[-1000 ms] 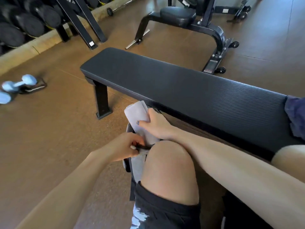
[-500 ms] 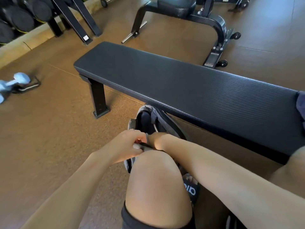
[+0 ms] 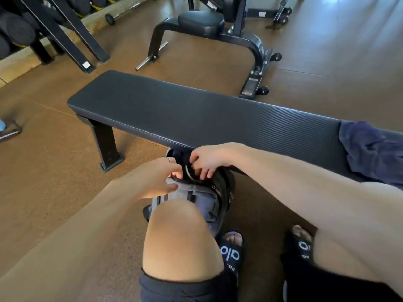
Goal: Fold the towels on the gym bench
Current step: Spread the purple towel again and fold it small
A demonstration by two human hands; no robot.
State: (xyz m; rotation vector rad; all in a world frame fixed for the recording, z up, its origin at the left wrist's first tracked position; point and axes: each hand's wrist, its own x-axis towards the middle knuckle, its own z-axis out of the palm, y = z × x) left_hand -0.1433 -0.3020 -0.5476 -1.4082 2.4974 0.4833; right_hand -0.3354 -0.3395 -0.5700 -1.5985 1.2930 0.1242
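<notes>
A long black padded gym bench (image 3: 196,114) runs across the middle of the view. A dark blue towel (image 3: 370,149) lies crumpled on its right end. Below the bench's near edge a grey and black backpack (image 3: 202,199) stands on the floor in front of my knees. My left hand (image 3: 152,179) grips the bag's grey top edge. My right hand (image 3: 207,159) pinches the bag's black rim at the opening. The light grey towel seen earlier is out of sight.
A second black exercise bench (image 3: 218,29) stands behind the flat bench. A dumbbell rack (image 3: 54,29) fills the far left. My knees and sandalled feet (image 3: 231,251) are close under the hands. Brown floor (image 3: 43,171) spreads to the left.
A second ago my right hand pressed a light grey towel into the bag. The towel is now out of sight and both hands hold the bag's opening; the view has lifted.
</notes>
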